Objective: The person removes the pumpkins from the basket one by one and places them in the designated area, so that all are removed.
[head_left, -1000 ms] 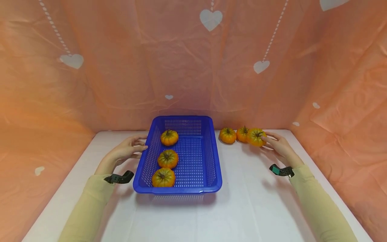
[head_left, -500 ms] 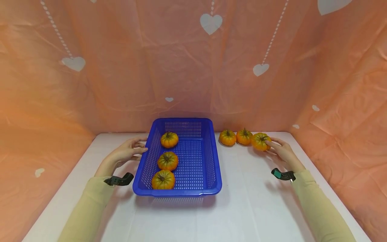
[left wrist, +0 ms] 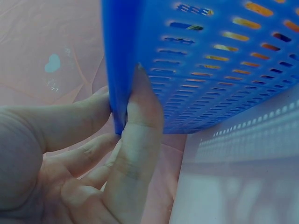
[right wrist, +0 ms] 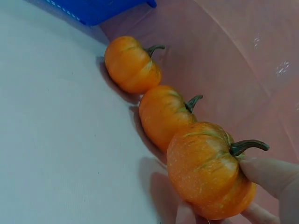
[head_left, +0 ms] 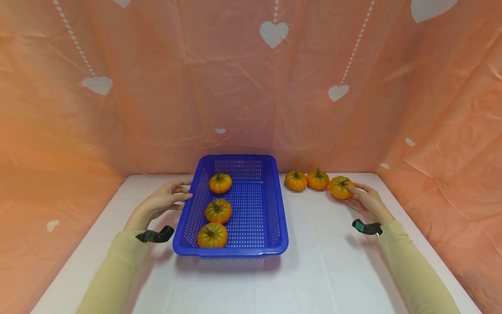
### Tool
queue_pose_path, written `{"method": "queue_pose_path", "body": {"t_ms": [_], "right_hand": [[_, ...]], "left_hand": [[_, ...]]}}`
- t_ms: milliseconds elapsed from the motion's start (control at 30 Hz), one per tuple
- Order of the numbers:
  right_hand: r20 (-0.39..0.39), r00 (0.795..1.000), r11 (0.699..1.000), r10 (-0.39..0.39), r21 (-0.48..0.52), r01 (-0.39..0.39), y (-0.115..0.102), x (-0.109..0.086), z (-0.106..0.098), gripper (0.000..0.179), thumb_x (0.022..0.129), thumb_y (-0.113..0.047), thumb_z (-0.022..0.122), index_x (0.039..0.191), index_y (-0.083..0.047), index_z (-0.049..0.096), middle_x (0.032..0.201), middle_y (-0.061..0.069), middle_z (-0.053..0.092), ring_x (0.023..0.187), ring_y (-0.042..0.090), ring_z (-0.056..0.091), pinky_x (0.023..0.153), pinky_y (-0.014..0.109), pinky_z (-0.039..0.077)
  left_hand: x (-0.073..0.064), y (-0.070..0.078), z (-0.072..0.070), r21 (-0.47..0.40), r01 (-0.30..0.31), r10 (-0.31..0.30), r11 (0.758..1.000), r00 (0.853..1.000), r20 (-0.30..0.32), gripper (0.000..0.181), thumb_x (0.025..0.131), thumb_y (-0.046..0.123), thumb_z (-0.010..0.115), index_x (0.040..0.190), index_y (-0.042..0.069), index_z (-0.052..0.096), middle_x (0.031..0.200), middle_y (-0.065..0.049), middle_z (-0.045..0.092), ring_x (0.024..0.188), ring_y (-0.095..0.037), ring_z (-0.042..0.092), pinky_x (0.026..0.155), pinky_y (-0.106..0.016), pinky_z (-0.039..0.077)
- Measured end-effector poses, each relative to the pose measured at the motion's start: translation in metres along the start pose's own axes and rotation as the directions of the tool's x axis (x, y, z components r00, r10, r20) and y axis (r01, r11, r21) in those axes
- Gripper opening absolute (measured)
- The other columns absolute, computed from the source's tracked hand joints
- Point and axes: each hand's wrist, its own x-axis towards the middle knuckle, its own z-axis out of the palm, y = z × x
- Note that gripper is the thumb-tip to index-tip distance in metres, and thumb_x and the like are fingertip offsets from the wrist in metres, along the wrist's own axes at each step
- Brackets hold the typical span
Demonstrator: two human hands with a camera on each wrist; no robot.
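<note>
A blue plastic basket (head_left: 277, 209) with slotted walls stands on the table, several small orange pumpkins in it along its left side. My left hand (head_left: 166, 198) pinches its left rim; in the left wrist view, thumb and finger (left wrist: 142, 116) sit on either side of the blue edge. On the right, my right hand (head_left: 368, 201) holds a pumpkin (right wrist: 210, 172) between thumb and fingers, low over the table. Its stem points away past the thumb. Two more pumpkins, one in the middle (right wrist: 163, 116) and one nearest the basket (right wrist: 131, 65), form a row with it.
White cloth covers the table (head_left: 313, 270). Orange-pink fabric (head_left: 243, 87) with white hearts hangs close behind the basket and pumpkins, and along both sides. A dark band with a camera (head_left: 366, 226) circles the right wrist.
My right hand has moved the pumpkin to the right and lower, opening a small gap from the middle pumpkin. The left hand stays at the basket rim. The head view has shifted slightly upward.
</note>
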Motion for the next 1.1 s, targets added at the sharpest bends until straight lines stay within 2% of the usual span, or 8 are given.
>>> {"method": "queue_pose_path", "body": {"t_ms": [100,167,333,467,733,967,1100], "right_hand": [[-0.011,1.000,0.998,-0.001,0.066,0.002,0.003,0.003,-0.001,0.076,0.095,-0.033,0.059,0.151,-0.003,0.018,0.136,0.011,0.030,0.101,0.013,0.051,0.100,0.032,0.040],[-0.015,1.000,0.995,0.000,0.098,0.002,0.003,0.004,-0.001,0.075,0.095,-0.032,0.060,0.151,-0.003,0.018,0.139,0.011,0.028,0.100,0.013,0.053,0.100,0.032,0.040],[-0.037,0.999,0.991,0.006,0.132,-0.001,0.006,0.009,-0.001,0.077,0.094,-0.030,0.061,0.151,-0.003,0.016,0.145,0.013,0.023,0.099,0.012,0.053,0.098,0.032,0.042],[-0.055,0.998,0.986,0.022,0.166,-0.013,0.007,0.012,-0.001,0.077,0.094,-0.028,0.062,0.151,-0.003,0.016,0.141,0.011,0.026,0.102,0.013,0.050,0.098,0.032,0.042],[-0.097,0.994,0.986,0.041,0.166,-0.024,0.005,0.016,0.000,0.075,0.092,-0.030,0.064,0.148,-0.006,0.020,0.140,0.009,0.027,0.102,0.014,0.051,0.096,0.031,0.044],[-0.095,0.993,0.982,0.063,0.181,-0.046,-0.001,0.018,0.002,0.080,0.093,-0.029,0.063,0.152,-0.008,0.013,0.146,0.011,0.021,0.104,0.015,0.049,0.097,0.031,0.043],[-0.112,0.991,0.974,0.077,0.221,-0.051,-0.004,0.020,0.004,0.081,0.093,-0.028,0.062,0.153,-0.008,0.011,0.145,0.010,0.023,0.104,0.015,0.050,0.097,0.031,0.042]], "left_hand": [[0.000,-0.001,0.000,0.001,0.000,0.000,1.000,1.000,0.001,0.065,0.096,0.014,0.059,0.146,-0.007,0.023,0.123,-0.028,0.046,0.092,-0.023,0.063,0.080,-0.039,0.055],[0.000,-0.001,-0.001,0.002,0.000,0.000,1.000,1.000,0.001,0.065,0.096,0.014,0.059,0.146,-0.007,0.023,0.124,-0.028,0.045,0.093,-0.023,0.063,0.080,-0.039,0.055],[0.000,-0.002,-0.001,-0.007,-0.002,0.002,1.000,1.000,0.003,0.065,0.096,0.014,0.059,0.147,-0.006,0.023,0.125,-0.028,0.045,0.093,-0.023,0.063,0.079,-0.039,0.055],[0.000,-0.002,-0.001,-0.009,-0.005,0.005,1.000,1.000,0.005,0.065,0.096,0.014,0.059,0.147,-0.006,0.023,0.123,-0.027,0.046,0.093,-0.024,0.063,0.080,-0.039,0.055],[0.001,-0.002,-0.001,-0.009,-0.004,0.004,1.000,1.000,0.001,0.065,0.096,0.014,0.059,0.147,-0.006,0.023,0.123,-0.027,0.046,0.094,-0.024,0.062,0.080,-0.038,0.055],[0.001,-0.002,-0.001,-0.016,0.005,-0.005,1.000,1.000,-0.003,0.063,0.096,0.012,0.058,0.147,-0.006,0.024,0.121,-0.027,0.047,0.094,-0.025,0.062,0.079,-0.039,0.055],[0.001,-0.002,0.000,-0.016,0.005,-0.005,1.000,1.000,-0.010,0.063,0.096,0.012,0.058,0.147,-0.005,0.025,0.122,-0.028,0.047,0.093,-0.024,0.062,0.079,-0.039,0.055]]}}
